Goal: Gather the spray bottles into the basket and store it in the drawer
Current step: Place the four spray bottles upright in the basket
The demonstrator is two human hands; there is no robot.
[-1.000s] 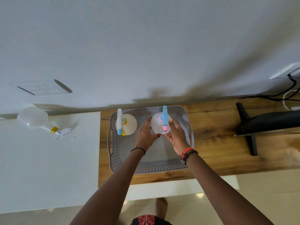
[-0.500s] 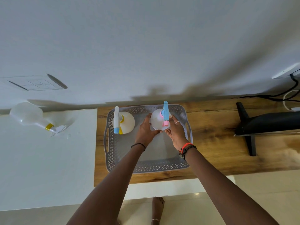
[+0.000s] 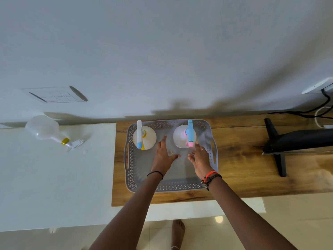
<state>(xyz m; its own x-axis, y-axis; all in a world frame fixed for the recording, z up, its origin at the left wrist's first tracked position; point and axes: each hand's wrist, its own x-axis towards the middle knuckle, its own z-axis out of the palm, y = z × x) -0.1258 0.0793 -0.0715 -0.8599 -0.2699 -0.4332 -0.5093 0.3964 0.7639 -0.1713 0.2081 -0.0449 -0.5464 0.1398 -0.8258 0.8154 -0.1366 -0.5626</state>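
The grey basket holds two upright spray bottles; both hands hover inside, fingers spread, empty. A third bottle lies outside.

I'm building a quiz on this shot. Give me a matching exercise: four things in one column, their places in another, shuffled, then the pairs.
Things:
1. Bottle with blue and pink sprayer
2. Bottle with white and yellow sprayer
3. Bottle with gold collar
4. Black stand

Places:
A. Lying on the white surface
B. Basket, far left
C. Wooden top, right of basket
D. Basket, far right

Pairs: 1-D, 2-B, 3-A, 4-C
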